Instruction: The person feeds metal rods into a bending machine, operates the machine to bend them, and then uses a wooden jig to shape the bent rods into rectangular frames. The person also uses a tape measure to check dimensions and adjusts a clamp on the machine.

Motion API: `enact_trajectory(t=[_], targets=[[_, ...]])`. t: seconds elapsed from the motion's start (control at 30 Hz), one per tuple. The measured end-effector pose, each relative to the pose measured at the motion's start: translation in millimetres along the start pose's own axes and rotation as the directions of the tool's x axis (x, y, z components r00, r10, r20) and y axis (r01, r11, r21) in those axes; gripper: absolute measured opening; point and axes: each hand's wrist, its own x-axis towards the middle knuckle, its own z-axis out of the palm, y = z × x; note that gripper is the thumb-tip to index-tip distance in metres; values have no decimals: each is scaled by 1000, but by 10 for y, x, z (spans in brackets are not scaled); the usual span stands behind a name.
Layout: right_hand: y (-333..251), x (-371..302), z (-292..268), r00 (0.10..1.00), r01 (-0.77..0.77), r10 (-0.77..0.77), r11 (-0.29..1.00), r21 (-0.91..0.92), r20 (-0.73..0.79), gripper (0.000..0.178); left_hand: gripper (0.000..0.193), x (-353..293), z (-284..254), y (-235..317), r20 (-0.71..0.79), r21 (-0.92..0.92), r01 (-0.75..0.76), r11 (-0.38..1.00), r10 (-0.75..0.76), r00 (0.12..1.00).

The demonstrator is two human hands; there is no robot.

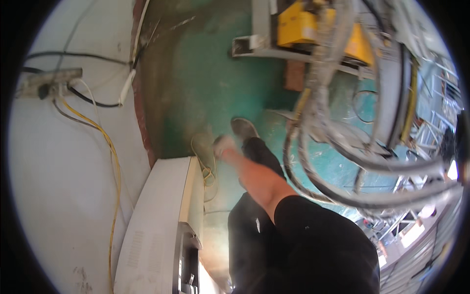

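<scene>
My right hand (pixel 224 147) hangs over the green floor (pixel 203 93), at the end of a bare forearm that comes out of a black sleeve (pixel 318 235). Motion smears its fingers, so their shape and anything between them cannot be made out. Just beyond it is one of my shoes (pixel 244 128), below a dark trouser leg. Nearest on its left lies a loose thin yellow cord (pixel 209 174), beside a white cabinet (pixel 156 210). My left hand is out of sight.
A power strip (pixel 54 83) with several plugged cables is on the white wall (pixel 63 196); a yellow cable (pixel 117 171) runs down from it. Thick looped hoses (pixel 313 147) hang at right, before a metal frame (pixel 267 49) carrying a yellow machine part (pixel 297 25).
</scene>
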Motion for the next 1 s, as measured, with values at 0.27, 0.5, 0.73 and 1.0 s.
enact_trajectory(t=[0.27,0.5,0.73,1.0], targets=[[-97,-3641,-1048,944,92,-235,863,497,234,35,21,-394,-382,-126,-271,-243,-76,967,8,963],[1667,-5927,-1281,928,354,-284,875,331,-241,36,26,-671,-524,-362,-106,-358,-95,929,60,993],[3255,-6979,-1369,780,234,80,883,407,-621,40,14,-745,-82,-603,-319,-398,-317,861,194,928],[4201,-7378,-1921,720,425,55,753,502,-692,35,14,-1687,438,85,-79,-860,-213,464,291,953]])
